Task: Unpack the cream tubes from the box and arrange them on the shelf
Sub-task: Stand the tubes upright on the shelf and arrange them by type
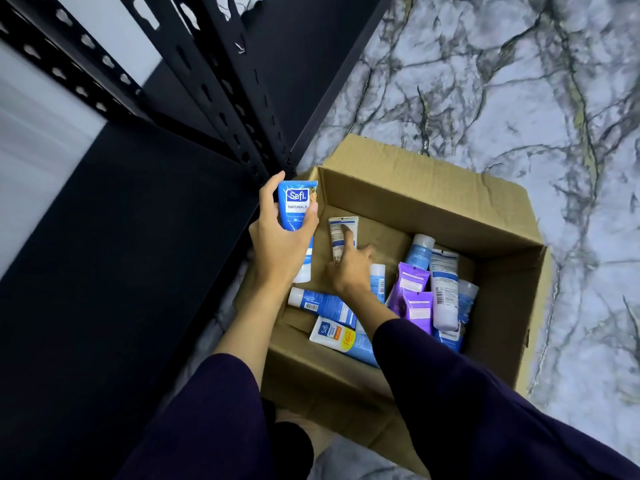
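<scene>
One box (426,188), two purple tubes (412,282), two hands (280,244).

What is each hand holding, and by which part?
Left hand grips the blue Safi tube around its middle. Right hand touches a white tube in the box; grip unclear.

A marble-patterned floor (485,81) with grey veins fills the frame from twelve to four o'clock. An open cardboard box (426,188) sits on it near centre. A black metal shelf (121,254) stands at nine o'clock, just beside the box.

dim, cool light; blurred, warped edges
</scene>
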Demonstrator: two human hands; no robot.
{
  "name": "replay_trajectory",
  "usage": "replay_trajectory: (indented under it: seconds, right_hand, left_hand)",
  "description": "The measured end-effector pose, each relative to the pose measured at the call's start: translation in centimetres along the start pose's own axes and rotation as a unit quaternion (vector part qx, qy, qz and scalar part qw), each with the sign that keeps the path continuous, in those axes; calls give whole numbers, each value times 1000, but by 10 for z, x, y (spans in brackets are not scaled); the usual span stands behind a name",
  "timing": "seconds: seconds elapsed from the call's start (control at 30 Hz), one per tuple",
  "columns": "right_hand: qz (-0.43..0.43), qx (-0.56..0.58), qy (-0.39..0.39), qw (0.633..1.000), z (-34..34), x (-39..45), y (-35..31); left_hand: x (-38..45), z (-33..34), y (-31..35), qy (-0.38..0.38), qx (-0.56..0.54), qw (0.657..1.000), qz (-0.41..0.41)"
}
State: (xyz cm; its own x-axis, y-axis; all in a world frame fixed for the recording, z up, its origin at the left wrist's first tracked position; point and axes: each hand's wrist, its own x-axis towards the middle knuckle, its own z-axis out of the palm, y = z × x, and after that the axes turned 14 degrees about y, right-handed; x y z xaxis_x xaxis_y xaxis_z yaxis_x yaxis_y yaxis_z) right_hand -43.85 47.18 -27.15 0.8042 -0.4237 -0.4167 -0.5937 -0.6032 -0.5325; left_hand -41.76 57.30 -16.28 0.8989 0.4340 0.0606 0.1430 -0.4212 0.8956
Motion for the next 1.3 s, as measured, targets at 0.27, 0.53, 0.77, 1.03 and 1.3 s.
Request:
replay_trajectory:
  seconds: [0.27, 0.53, 0.77, 1.03, 1.3]
  right_hand:
    - [-77, 172, 31, 982, -52, -26, 3]
    - [-197, 291, 58, 934, -158, -83, -54]
    - [-325, 380, 99, 860, -259, -183, -144]
    - [-492, 467, 68, 732, -337, -327, -285]
    - [-596, 470, 4, 651, -332, -425, -394]
  left_hand:
    - [-2, -14, 12, -28, -2, 997, -75]
    - [-22, -76, 106, 10, -64, 997, -35]
    - [-46, -174, 242, 71, -119, 986, 91]
    - [-75, -352, 377, 236, -154, 928, 243]
    - [-70, -499, 389, 388, -114, 873, 274]
